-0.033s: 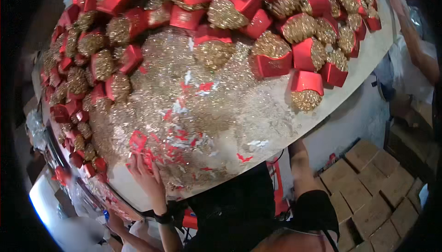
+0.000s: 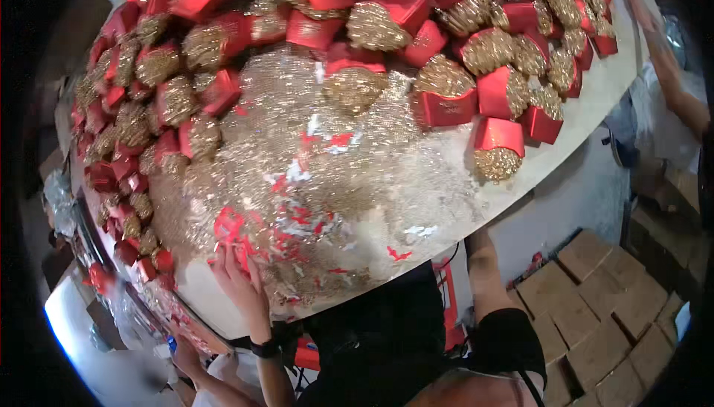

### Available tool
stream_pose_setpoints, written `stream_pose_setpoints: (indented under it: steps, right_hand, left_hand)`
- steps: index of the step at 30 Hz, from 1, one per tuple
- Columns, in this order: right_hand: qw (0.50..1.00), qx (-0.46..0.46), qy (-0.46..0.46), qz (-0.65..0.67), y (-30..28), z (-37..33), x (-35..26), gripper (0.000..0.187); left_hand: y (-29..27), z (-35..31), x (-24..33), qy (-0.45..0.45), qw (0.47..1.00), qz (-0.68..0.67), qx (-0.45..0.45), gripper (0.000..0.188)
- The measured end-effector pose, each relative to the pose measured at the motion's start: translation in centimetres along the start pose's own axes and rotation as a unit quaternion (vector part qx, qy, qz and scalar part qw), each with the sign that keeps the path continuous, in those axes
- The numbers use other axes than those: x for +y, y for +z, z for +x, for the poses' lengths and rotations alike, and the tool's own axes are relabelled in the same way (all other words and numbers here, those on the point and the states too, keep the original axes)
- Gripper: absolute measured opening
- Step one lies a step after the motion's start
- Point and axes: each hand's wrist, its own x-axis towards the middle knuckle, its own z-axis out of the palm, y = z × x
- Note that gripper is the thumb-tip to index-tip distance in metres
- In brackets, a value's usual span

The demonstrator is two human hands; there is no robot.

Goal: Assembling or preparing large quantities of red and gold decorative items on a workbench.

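Observation:
My left hand, with a black band at the wrist, reaches onto the near left part of the table. Its fingers are stretched out and apart over bright red cut pieces, touching them. I cannot make out a firm grip on any. Around it, gold glitter sheet covers the tabletop, scattered with small red and white scraps. My right forearm runs up to the table's near edge, where the hand is hidden.
Red boxes with glittery gold bundles are heaped along the back and left of the table. Brown cartons stand on the floor at right. Another person's arm is at far right, another's hand at lower left.
The view has shifted slightly, so the table's contents sit a little further right. My left hand stays by the same red pieces, its fingers only slightly moved.

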Motion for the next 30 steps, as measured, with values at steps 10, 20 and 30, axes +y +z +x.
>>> stream_pose_setpoints:
  steps: [10, 20, 30]
  right_hand:
    - [0.986, -0.152, -0.056, 0.033, -10.3, -3.6, -4.3, 0.028]
    - [0.793, -0.122, -0.581, 0.135, -34.5, -23.5, -36.5, 0.049]
    - [0.737, -0.355, -0.513, 0.26, -32.1, -20.2, -42.3, 0.032]
  left_hand:
    - [-5.4, -0.1, -0.1, -0.031, 0.978, -0.141, 0.151, 0.027]
    - [-17.0, 1.5, 4.7, 0.047, 0.912, -0.405, -0.041, 0.013]
    - [-18.2, 1.8, 5.8, 0.188, 0.885, -0.426, 0.027, 0.033]
